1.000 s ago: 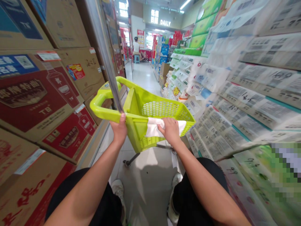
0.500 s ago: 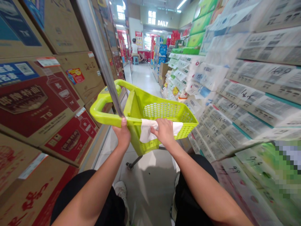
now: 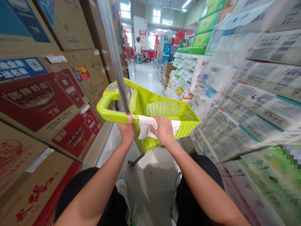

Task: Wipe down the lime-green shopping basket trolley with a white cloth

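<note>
A lime-green plastic shopping cart (image 3: pixel 169 110) stands in a narrow store aisle in front of me. My left hand (image 3: pixel 127 131) is closed around the near rim of the cart, just below a shiny metal pole (image 3: pixel 115 59). My right hand (image 3: pixel 164 130) presses a white cloth (image 3: pixel 146 126) against the same rim, fingers curled over it. The cloth drapes over the rim's edge and hangs down the cart's near wall. My knees in black trousers and my light shoes show below.
Stacked cardboard cartons (image 3: pixel 47 94) with red labels line the left side. Shelves of white and green packaged goods (image 3: pixel 246 94) fill the right. The tiled aisle floor (image 3: pixel 145 75) runs ahead to a person (image 3: pixel 138 47) far off under a DAILY sign.
My right hand has slid the white cloth leftward along the cart rim, closer to my left hand. The cart has shifted slightly to the right in view.
</note>
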`<action>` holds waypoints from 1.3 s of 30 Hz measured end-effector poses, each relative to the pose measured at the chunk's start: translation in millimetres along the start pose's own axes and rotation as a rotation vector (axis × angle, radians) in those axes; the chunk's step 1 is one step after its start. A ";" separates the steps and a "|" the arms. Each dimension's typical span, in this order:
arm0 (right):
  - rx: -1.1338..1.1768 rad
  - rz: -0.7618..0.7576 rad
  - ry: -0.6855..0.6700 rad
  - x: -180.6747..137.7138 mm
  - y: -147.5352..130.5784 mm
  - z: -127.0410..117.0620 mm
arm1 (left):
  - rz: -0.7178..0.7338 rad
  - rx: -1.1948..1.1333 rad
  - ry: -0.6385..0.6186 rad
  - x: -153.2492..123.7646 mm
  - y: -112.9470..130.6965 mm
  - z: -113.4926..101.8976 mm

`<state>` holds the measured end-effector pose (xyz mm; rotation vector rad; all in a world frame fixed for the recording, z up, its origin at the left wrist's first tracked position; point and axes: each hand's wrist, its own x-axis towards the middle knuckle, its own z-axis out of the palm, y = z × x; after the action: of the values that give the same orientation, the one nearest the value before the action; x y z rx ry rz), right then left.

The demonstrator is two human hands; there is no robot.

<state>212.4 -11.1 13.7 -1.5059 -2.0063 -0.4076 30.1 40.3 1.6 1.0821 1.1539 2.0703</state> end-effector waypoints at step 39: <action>-0.132 0.240 -0.078 -48.8 126.9 -22.8 | 0.004 -0.024 0.051 34.1 -26.4 -10.0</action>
<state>347.4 -21.6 -11.9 -1.8452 -1.8578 -0.3936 5.1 74.5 -11.2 1.0265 1.1495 2.1208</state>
